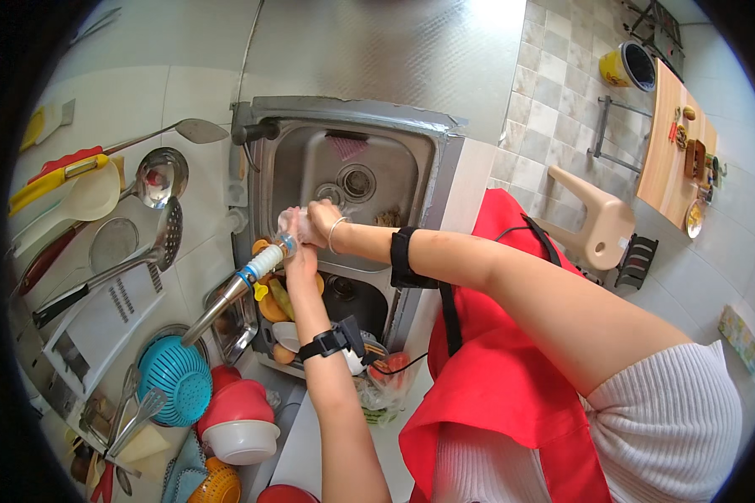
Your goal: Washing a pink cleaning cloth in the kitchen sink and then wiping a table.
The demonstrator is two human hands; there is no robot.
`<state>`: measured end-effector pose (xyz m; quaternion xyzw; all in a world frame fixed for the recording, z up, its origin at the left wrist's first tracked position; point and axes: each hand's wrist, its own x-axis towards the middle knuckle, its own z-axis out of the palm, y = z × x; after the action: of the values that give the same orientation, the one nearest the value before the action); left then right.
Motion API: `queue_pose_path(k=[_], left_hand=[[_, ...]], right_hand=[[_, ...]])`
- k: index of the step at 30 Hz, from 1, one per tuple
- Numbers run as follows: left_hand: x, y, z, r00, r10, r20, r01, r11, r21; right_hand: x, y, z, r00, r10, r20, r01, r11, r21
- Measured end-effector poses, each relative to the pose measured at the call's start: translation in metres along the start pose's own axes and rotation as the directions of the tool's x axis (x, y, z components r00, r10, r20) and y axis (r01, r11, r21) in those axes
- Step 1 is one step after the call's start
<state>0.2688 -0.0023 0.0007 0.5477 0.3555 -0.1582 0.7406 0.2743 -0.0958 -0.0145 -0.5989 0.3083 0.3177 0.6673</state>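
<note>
Over the near-left part of a stainless steel sink basin [302, 163], my two hands are together under the spout of a faucet [265, 261] with a white ribbed extension. My left hand [299, 242] is at the spout's end, its fingers around a clear, wet-looking thing [289, 221], perhaps a glass or plastic item. My right hand [320, 221] presses against the same thing from the other side. Its exact shape is hidden by the fingers. Beyond the hands lie a round drain [356, 182] and a pink mesh cloth [348, 148]. Brownish scraps [387, 218] lie by the basin's wall.
A smaller basin [355, 302] holds a drain; beside it are orange peel-like pieces, bowls and an egg. Ladles [162, 178] and a grater [110, 320] hang on the wall. A blue colander [176, 383] and red bowls [236, 402] stand lower left. A stool [594, 226] and wooden table [673, 151] are right.
</note>
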Motion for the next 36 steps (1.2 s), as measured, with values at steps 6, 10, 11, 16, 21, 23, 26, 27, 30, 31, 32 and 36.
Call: queue_pose_path(k=[6, 10, 11, 16, 21, 23, 26, 27, 30, 31, 32, 36], left_hand=[[0.013, -0.013, -0.065, 0.984, 0.163, -0.07, -0.15, 0.976, 0.157], [0.024, -0.028, -0.099, 0.816, 0.507, -0.278, -0.08, 0.576, 0.813], [0.025, -0.027, -0.105, 0.811, 0.512, -0.283, -0.078, 0.575, 0.815], [0.005, -0.015, -0.051, 0.963, -0.035, -0.267, 0.143, 0.908, 0.394], [-0.013, -0.006, -0.046, 0.999, 0.048, -0.005, -0.047, 0.994, 0.102], [-0.022, -0.006, -0.03, 0.984, 0.038, 0.172, -0.05, 0.996, 0.067], [-0.021, -0.01, -0.049, 0.999, 0.038, 0.006, -0.038, 0.983, 0.179], [-0.02, -0.011, -0.048, 0.988, 0.094, -0.125, -0.055, 0.957, 0.285], [-0.02, -0.008, -0.048, 0.95, 0.216, -0.225, -0.16, 0.957, 0.243], [-0.021, -0.005, -0.049, 0.931, 0.29, -0.224, -0.259, 0.953, 0.156], [-0.023, -0.003, -0.05, 0.926, 0.358, -0.12, -0.335, 0.925, 0.178], [-0.012, -0.005, -0.041, 0.922, 0.379, -0.082, -0.374, 0.924, 0.076]], right_hand=[[0.003, 0.001, -0.008, 0.967, -0.142, 0.212, 0.101, 0.976, 0.191], [-0.004, 0.002, -0.004, 0.978, -0.089, 0.19, 0.101, 0.993, -0.058], [-0.003, 0.003, -0.001, 0.98, -0.114, 0.163, 0.121, 0.992, -0.031], [0.029, 0.01, -0.014, 0.801, -0.023, 0.598, -0.459, 0.617, 0.639], [0.014, 0.009, -0.007, 0.858, -0.277, 0.433, -0.002, 0.841, 0.542], [0.022, -0.003, -0.017, 0.902, -0.186, 0.39, 0.013, 0.914, 0.406], [0.005, -0.012, -0.017, 0.869, -0.296, 0.397, 0.252, 0.954, 0.16], [0.003, -0.014, -0.018, 0.846, -0.333, 0.417, 0.379, 0.925, -0.03], [-0.003, -0.011, -0.02, 0.921, -0.331, 0.206, 0.36, 0.925, -0.122], [-0.005, -0.008, -0.022, 0.94, -0.328, 0.095, 0.34, 0.926, -0.163], [-0.002, -0.002, -0.025, 0.943, -0.332, 0.017, 0.332, 0.936, -0.12], [0.013, 0.023, -0.024, 0.722, -0.613, -0.321, 0.568, 0.79, -0.232]])
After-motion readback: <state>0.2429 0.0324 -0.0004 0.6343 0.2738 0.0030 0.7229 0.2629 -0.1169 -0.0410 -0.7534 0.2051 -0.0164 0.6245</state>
